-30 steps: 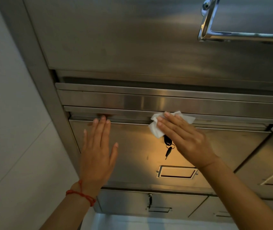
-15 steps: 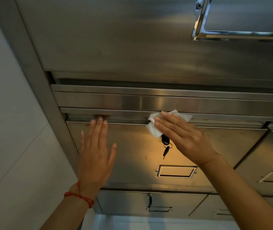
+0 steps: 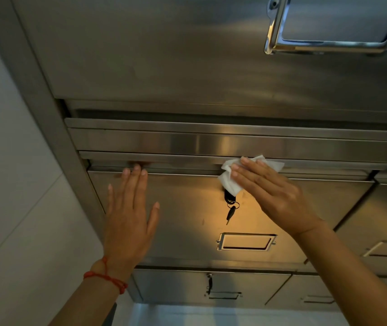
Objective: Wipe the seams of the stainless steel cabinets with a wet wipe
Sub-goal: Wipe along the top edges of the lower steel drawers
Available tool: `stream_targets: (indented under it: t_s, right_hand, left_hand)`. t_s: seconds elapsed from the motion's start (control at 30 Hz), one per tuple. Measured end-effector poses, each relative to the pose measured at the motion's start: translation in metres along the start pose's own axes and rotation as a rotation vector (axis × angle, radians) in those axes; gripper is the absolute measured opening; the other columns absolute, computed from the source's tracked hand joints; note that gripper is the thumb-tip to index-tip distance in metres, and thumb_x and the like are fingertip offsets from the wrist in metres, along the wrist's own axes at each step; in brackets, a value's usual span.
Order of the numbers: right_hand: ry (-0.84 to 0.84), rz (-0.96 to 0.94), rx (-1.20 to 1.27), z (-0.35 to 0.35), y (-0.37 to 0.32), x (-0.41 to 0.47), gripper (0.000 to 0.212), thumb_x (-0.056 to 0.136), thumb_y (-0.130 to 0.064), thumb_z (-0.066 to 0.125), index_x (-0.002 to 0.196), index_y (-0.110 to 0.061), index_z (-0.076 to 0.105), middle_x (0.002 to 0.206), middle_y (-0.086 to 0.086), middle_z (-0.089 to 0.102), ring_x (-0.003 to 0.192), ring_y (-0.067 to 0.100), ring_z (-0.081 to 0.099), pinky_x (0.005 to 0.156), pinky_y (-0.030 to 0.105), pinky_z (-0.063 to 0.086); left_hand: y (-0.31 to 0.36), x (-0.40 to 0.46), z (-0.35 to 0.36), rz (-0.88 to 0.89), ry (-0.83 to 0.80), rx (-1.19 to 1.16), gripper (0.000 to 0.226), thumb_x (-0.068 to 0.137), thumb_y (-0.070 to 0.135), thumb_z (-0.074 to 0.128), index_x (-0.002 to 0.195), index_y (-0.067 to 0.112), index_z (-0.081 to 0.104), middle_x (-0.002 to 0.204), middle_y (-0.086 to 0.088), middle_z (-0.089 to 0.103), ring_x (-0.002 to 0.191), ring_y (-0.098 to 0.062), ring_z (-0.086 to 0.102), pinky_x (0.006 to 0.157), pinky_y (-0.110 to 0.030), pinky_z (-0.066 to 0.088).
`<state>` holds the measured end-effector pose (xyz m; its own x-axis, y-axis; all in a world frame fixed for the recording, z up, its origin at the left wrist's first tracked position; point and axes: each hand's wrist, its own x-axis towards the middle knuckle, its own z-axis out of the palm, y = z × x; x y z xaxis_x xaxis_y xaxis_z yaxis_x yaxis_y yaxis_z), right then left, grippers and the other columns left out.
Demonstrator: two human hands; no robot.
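Both hands lie flat against the front of a stainless steel cabinet door [image 3: 187, 220], well apart from each other. The right hand [image 3: 272, 196] has its fingers straight and close together, pressing a white wet wipe [image 3: 230, 182] onto the horizontal seam [image 3: 183, 169] along the top edge of the door. The wipe is crumpled under the fingertips; 1 corner sticks out above them onto the steel ledge [image 3: 187, 143], and another part hangs below the fingers on the left side. Just under that hanging part, a black key [image 3: 230, 209] with a small ring dangles from the door's lock, partly covered by the wipe. The left hand [image 3: 129, 220], with a red string bracelet [image 3: 105, 277] at the wrist, has its fingers extended and slightly spread, holding nothing; its fingertips reach the same seam farther to the left, near the cabinet's corner. Below the key sits a rectangular label holder [image 3: 246, 241]. Lower doors show at the bottom, and a large chrome handle [image 3: 328, 44] sits on the upper door at top right. A white tiled wall [image 3: 11, 196] runs along the left.
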<state>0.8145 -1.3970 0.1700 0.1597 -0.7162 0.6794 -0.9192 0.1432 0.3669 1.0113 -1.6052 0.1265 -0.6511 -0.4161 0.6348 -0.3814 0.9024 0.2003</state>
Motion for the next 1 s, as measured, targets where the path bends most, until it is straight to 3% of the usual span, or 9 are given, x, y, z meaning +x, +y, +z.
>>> stream_targets:
  t_s: [0.23, 0.47, 0.67, 0.8, 1.0]
  right_hand:
    - [0.028, -0.035, 0.013, 0.006, -0.006, 0.008, 0.032, 0.097, -0.002, 0.043, 0.128, -0.002, 0.049, 0.136, 0.013, 0.046, 0.129, 0.028, 0.042, 0.107, 0.042, 0.035]
    - [0.065, 0.033, 0.012, 0.004, -0.004, -0.002, 0.029, 0.097, -0.002, 0.043, 0.126, -0.001, 0.051, 0.132, 0.015, 0.051, 0.125, 0.03, 0.047, 0.103, 0.045, 0.04]
    - [0.032, -0.023, 0.022, 0.003, 0.0, 0.0, 0.034, 0.096, -0.001, 0.046, 0.129, -0.003, 0.047, 0.137, 0.012, 0.044, 0.13, 0.026, 0.041, 0.108, 0.041, 0.035]
    - [0.042, 0.03, -0.007, 0.0, -0.001, -0.007, 0.029, 0.099, -0.005, 0.041, 0.127, -0.002, 0.049, 0.133, 0.014, 0.049, 0.126, 0.029, 0.045, 0.101, 0.047, 0.04]
    - [0.044, 0.041, -0.035, -0.008, -0.005, -0.006, 0.028, 0.1, -0.007, 0.038, 0.125, -0.002, 0.051, 0.13, 0.015, 0.053, 0.122, 0.031, 0.05, 0.095, 0.044, 0.048]
  left_hand:
    - [0.006, 0.001, 0.003, -0.04, 0.032, -0.032, 0.062, 0.089, 0.033, 0.034, 0.14, -0.002, 0.029, 0.147, -0.013, 0.024, 0.138, -0.023, 0.014, 0.108, -0.054, 0.017]
    - [0.005, 0.0, 0.002, -0.022, 0.034, -0.012, 0.061, 0.089, 0.032, 0.034, 0.139, -0.003, 0.031, 0.146, -0.019, 0.032, 0.137, -0.027, 0.02, 0.108, -0.055, 0.018]
    - [0.01, 0.001, 0.004, -0.062, 0.035, -0.016, 0.062, 0.089, 0.032, 0.034, 0.138, -0.005, 0.033, 0.146, -0.021, 0.032, 0.137, -0.028, 0.019, 0.108, -0.054, 0.015]
    - [0.008, 0.001, 0.003, -0.051, 0.027, -0.015, 0.064, 0.088, 0.033, 0.033, 0.139, -0.005, 0.03, 0.146, -0.02, 0.029, 0.137, -0.022, 0.012, 0.108, -0.056, 0.015]
    - [0.014, 0.002, 0.005, -0.079, 0.058, -0.05, 0.064, 0.088, 0.034, 0.034, 0.139, -0.006, 0.032, 0.147, -0.021, 0.029, 0.138, -0.024, 0.012, 0.109, -0.055, 0.011]
